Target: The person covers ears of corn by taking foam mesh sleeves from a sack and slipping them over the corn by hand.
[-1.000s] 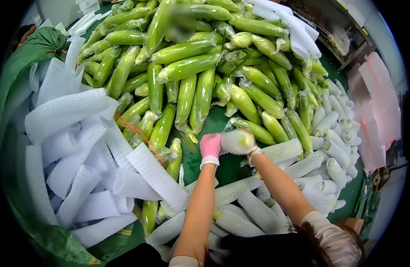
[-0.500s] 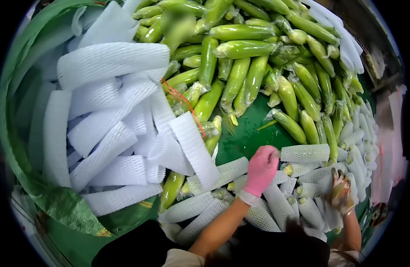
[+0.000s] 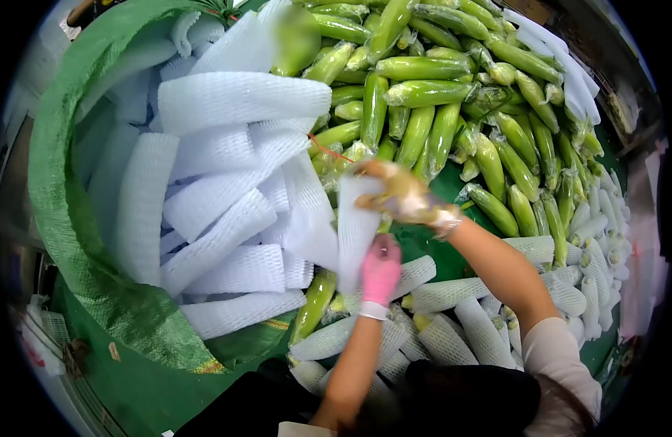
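Observation:
My right hand (image 3: pixel 403 195), in a stained yellowish glove and blurred by motion, grips the upper part of a white foam net sleeve (image 3: pixel 355 229). Just below it, my left hand (image 3: pixel 381 271) in a pink glove is closed beside the sleeve's lower right edge; whether its fingertips hold anything is hidden. To the left, many loose foam sleeves (image 3: pixel 227 268) fill a green woven sack (image 3: pixel 110 284). Film-wrapped ears of corn (image 3: pixel 423 68) in green husks lie heaped beyond my hands.
Corn ears in foam sleeves (image 3: pixel 442 339) lie in front of my body, with more sleeved ears (image 3: pixel 595 273) stacked at the right. A red string (image 3: pixel 331 151) hangs by the sack's rim. White sheeting (image 3: pixel 551 54) borders the pile at the back right. The green surface (image 3: pixel 432 255) shows between the piles.
My right hand has swung from the sleeved ears at the right to the foam sleeve near the sack. My left hand has moved left and slightly down. The view has shifted leftward.

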`<action>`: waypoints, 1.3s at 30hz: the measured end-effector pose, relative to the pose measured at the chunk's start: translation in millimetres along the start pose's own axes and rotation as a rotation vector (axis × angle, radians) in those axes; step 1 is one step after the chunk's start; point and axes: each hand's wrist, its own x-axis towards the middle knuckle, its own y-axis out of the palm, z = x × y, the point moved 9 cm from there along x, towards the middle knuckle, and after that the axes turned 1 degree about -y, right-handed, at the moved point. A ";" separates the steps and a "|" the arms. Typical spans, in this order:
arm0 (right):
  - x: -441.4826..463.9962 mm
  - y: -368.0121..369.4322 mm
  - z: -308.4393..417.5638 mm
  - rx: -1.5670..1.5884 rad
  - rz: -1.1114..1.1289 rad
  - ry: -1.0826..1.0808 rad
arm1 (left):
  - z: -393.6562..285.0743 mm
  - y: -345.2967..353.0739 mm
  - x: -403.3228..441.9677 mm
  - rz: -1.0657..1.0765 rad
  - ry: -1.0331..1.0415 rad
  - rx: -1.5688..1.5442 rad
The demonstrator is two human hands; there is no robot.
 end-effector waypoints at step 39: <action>-138.3 87.6 -81.0 0.442 -0.295 0.329 | 76.6 -37.4 17.7 0.401 0.506 1.233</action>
